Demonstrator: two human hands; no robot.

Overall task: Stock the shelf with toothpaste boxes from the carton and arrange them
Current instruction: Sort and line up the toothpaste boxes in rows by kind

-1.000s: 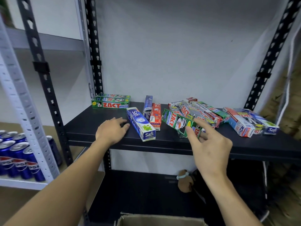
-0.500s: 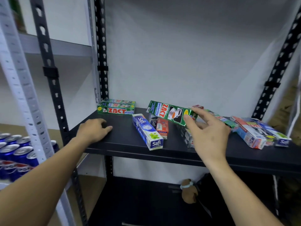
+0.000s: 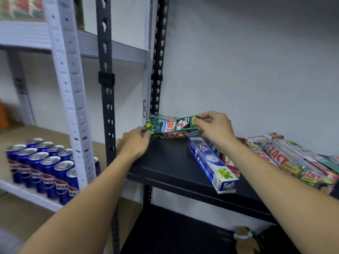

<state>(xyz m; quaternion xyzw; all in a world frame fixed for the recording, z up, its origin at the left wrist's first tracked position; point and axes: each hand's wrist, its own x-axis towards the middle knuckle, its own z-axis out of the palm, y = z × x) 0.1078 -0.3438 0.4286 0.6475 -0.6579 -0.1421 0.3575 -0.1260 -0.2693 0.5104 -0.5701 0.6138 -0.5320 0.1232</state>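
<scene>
While tilted — box (image 3: 171, 125) between both grips (image 3: 134, 142) (image 3: 215, 129)

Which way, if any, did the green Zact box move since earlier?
Yes, leftward: the green Zact box went from right of the blue Safi box to the Zact stack at the rear post. Left hand and right hand grip it.

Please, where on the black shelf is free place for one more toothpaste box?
Bare patch of the black shelf: front left, between the green Zact stack at the back and the blue Safi box. Crowded: right of the Safi box, where the loose pile lies.
</scene>
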